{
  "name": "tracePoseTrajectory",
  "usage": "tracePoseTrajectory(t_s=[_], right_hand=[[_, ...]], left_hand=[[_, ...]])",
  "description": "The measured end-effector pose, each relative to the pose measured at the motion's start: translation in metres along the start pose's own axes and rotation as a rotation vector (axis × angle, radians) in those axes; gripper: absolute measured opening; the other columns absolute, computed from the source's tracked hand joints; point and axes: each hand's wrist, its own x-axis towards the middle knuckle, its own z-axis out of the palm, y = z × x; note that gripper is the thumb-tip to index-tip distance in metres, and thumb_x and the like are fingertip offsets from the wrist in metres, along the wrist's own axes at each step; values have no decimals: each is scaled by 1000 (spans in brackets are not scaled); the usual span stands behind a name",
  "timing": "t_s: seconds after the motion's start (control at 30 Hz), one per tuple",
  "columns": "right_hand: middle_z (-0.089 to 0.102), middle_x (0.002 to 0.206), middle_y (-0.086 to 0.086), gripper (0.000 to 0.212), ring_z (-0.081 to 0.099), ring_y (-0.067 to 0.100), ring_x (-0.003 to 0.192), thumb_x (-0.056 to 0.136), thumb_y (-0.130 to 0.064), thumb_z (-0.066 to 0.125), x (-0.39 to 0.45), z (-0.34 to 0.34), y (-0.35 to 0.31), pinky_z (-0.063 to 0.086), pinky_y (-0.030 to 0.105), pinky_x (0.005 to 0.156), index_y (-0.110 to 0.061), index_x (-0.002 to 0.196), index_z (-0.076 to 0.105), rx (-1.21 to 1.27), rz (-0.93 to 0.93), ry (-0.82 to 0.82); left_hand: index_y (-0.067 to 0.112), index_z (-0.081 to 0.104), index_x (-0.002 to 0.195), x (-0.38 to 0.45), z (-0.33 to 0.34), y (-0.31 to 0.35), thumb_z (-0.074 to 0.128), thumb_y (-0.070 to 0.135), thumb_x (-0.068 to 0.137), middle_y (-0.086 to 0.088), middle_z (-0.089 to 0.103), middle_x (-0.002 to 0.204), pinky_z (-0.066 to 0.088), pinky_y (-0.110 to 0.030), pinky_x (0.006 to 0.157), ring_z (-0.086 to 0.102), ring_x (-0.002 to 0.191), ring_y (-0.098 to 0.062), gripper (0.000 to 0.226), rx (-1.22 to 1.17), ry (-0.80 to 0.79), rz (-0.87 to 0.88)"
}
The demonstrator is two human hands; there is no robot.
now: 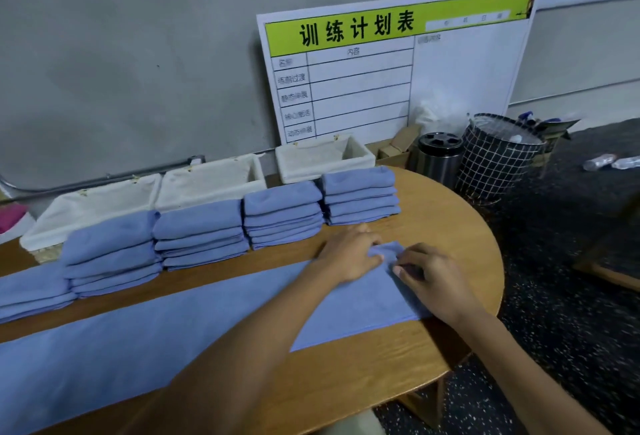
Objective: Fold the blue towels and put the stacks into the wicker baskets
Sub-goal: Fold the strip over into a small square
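Note:
A long blue towel (166, 327) lies as a folded strip across the wooden table (446, 226). My left hand (349, 254) grips the towel's far right corner, fingers curled on a small bunch of cloth. My right hand (433, 278) pinches the right end edge just beside it. Behind the strip stand several stacks of folded blue towels (284, 213), side by side. Three white-lined wicker baskets (207, 178) sit in a row behind the stacks, with nothing visible inside them.
A white schedule board (381, 71) leans on the grey wall. A steel canister (440, 157) and a black grid-pattern bin (498, 161) stand on the floor right of the table. Plastic bottles (609, 161) lie on the dark floor.

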Motion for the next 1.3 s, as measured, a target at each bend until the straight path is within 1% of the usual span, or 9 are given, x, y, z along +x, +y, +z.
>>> tracePoseTrajectory(t_s=[0.13,0.27,0.33,0.47,0.6,0.87,1.07,1.17,1.3], right_hand=[[55,93,-6,17,55,25,83,88,-38,72,-4,2,10,44,38,66,-24,95,67,-26,104,78],[58,104,3,50,57,29,93,94,-56,56,13,6,2,40,36,71,-16,123,58,-62,191,17],[58,102,4,44,57,28,93,94,-54,56,21,8,-2,44,40,75,-16,115,57,-65,222,-16],[44,82,-1,41,50,25,73,92,-50,61,23,8,-4,35,36,65,-22,69,41,-9,283,-5],[53,71,1,35,53,24,68,94,-40,63,15,-4,-2,38,39,64,-12,76,54,199,316,3],[64,73,12,19,54,24,61,91,-31,68,-6,-18,-13,39,38,58,-16,83,59,492,363,33],[57,68,0,19,50,10,63,92,-14,66,11,-18,-86,38,28,59,-2,79,60,702,277,62],[51,61,-7,22,46,6,59,91,-9,66,24,-6,-143,34,21,55,-7,71,59,778,196,4],[44,67,3,22,41,11,62,91,-13,69,38,31,-226,31,23,57,5,80,61,803,54,-144]], left_hand=[[25,65,89,25,2,-7,68,20,88,7,65,88,48,-39,74,58,80,-11,5,-301,-99,30],[20,61,92,31,-15,-10,75,15,88,7,65,79,46,-23,73,58,73,-5,16,-602,-224,-1],[17,62,102,34,-20,-6,76,19,89,6,70,82,46,-17,77,61,76,-1,20,-667,-228,-22],[10,64,117,39,-22,-5,75,14,90,0,72,87,41,-7,80,61,74,7,29,-712,-153,8],[11,65,119,38,-17,-7,73,9,90,7,68,78,40,-8,66,47,55,4,30,-765,-72,42],[21,66,122,27,-25,-9,72,8,91,-2,71,92,50,-18,71,62,75,-5,34,-861,94,27],[19,62,124,-17,-62,-34,51,0,100,-11,65,91,55,-27,61,67,72,-20,33,-1199,87,-102],[16,62,122,-58,-93,-61,38,24,101,-13,69,91,57,-31,63,65,78,-24,33,-1496,59,-171],[13,63,119,-130,-142,-114,18,59,101,-17,67,82,50,-27,57,61,61,-21,67,-1579,177,-212]])
